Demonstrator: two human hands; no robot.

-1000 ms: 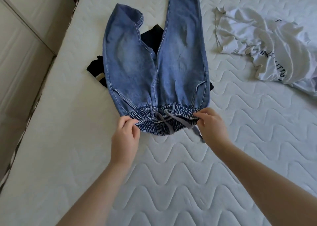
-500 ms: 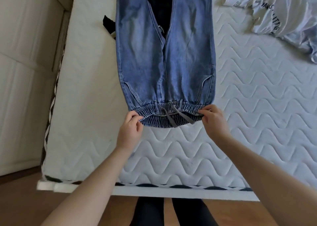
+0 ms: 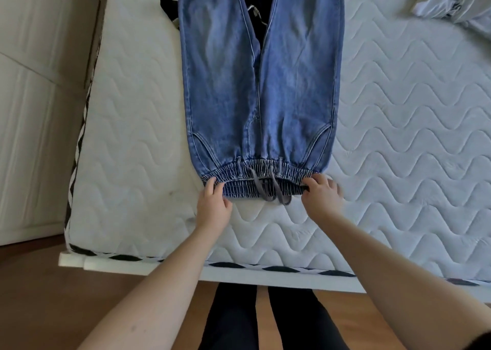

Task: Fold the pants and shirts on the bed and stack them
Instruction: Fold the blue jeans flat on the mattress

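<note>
Blue denim drawstring pants (image 3: 261, 84) flat on white quilted mattress (image 3: 398, 137) | left hand (image 3: 214, 206), right hand (image 3: 321, 195) pinch elastic waistband corners; soft, heavyish; grip there

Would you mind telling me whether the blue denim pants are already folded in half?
No, the blue denim pants lie spread flat with both legs side by side on the white quilted mattress.

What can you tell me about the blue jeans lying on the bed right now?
The blue jeans look like faded denim, with an elastic gathered waistband, a grey drawstring and two slanted front pockets. They lie flat, front up, on the white quilted mattress, legs running away past the top edge, over a black garment. The left hand and right hand pinch the waistband's corners.
</note>
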